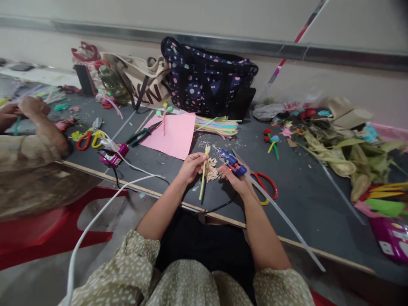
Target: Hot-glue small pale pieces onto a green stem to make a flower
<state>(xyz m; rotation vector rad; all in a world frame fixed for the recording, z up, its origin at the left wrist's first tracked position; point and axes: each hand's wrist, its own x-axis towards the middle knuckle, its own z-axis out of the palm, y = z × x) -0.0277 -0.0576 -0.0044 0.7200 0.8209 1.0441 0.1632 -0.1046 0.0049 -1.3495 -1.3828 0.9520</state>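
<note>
Head view, seated at a dark table (pixel 306 199).

Left hand (pixel 191 166): fingers closed, pinching a yellow-green stick (pixel 202 183) near its upper part. The stick stands nearly upright, a little tilted, with its lower end hanging past the table's near edge. A tan fringe (pixel 213 170) sits against the stick, between the two hands.

Right hand (pixel 238 180): curled round the grip of a blue glue gun (pixel 232 162). The nozzle points up and left, just beside the fringe; cannot tell if it touches. A dark cord runs from below the hand along the table edge.

Red scissors (pixel 267 185) lie on the table just right of the right hand. Pink paper (pixel 174 135) lies beyond the left hand, with a bundle of pastel straws (pixel 218 125) to its right. A dotted bag (pixel 207 80) stands behind these, and a canvas bag (pixel 145 83) to its left. Dry husks (pixel 334 159) are heaped at the far right.

Far left: another person's hand (pixel 32 106) rests on the table, well apart from the work. A white cable (pixel 95 216) crosses the lower left.
</note>
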